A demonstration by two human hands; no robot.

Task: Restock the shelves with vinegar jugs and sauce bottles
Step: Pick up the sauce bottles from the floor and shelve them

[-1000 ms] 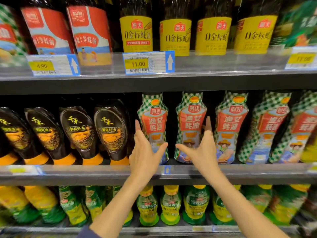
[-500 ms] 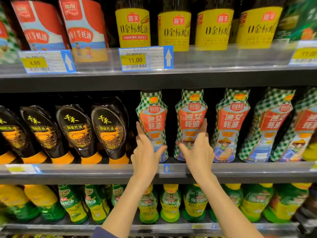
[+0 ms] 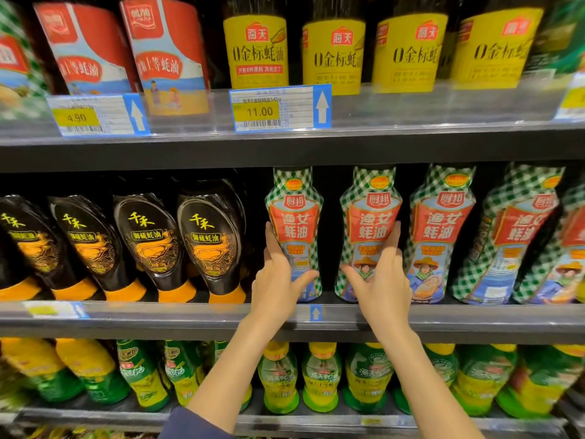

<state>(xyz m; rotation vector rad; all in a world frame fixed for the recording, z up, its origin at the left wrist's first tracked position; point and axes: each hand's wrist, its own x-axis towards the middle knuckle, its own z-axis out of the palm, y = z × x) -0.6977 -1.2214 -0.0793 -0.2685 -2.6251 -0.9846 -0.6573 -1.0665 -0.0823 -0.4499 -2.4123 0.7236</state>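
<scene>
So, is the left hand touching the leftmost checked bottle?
Touching. In the head view the left hand lies against the checked bottle, fingers along its side, thumb across its front.

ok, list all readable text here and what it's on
"4.90": left price tag
"11.00": middle price tag
"海天", "0金标蚝油": yellow-label bottles
"上等蚝油": red-label bottles
"厨邦", "渔女蚝油": green-check bottles
"千禾", "御藏蚝油": black bottles
Tag small print and bottom-shelf bottles: too blurred.
</scene>
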